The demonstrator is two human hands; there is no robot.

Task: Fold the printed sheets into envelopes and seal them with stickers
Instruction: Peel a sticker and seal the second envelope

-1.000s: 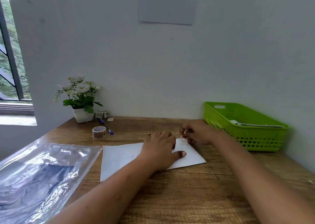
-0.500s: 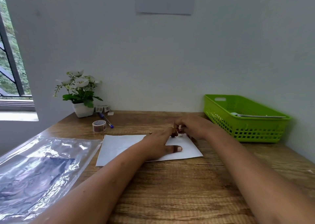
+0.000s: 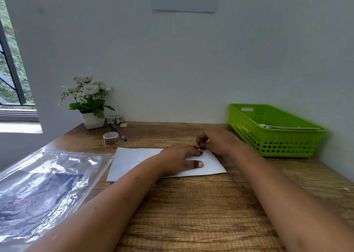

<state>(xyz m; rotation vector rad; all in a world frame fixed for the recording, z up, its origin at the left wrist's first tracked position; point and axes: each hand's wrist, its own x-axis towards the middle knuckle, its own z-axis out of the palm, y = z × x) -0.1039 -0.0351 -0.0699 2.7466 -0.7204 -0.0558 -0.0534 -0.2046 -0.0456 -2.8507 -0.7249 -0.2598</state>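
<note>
Sheet: a white folded sheet (image 3: 134, 161) lies flat on the wooden tabletop (image 3: 191, 213), at the middle, its long side running left to right.
Left hand: the left hand (image 3: 178, 158) lies palm down on the right half of the sheet, fingers straight and pressing, thumb stretched out toward the near edge; its grip is wide and holds nothing.
Right hand: the right hand (image 3: 218, 140) sits at the sheet's far right edge, its grip narrow, thumb and fingers pinching a small pale sticker (image 3: 200, 148).
Sticker: it is just above the far edge of the sheet, right at the left hand's fingertips; whether it already touches the paper is hard to tell, as it is small and partly hidden.
Sticker roll: a sticker roll (image 3: 110, 138) stands on the tabletop beyond the sheet's far left corner, with a blue pen (image 3: 119, 132) just beside it.
Back corner: a white pot of white flowers (image 3: 92, 120) stands against the wall, a second roll (image 3: 114, 119) next to it.
Right side: a green basket (image 3: 275, 146) is by the wall, with flat white papers (image 3: 287, 127) lying inside.
Left side: a clear plastic bag (image 3: 42, 184) lies crinkled on the tabletop, close to the sheet's left edge.
</note>
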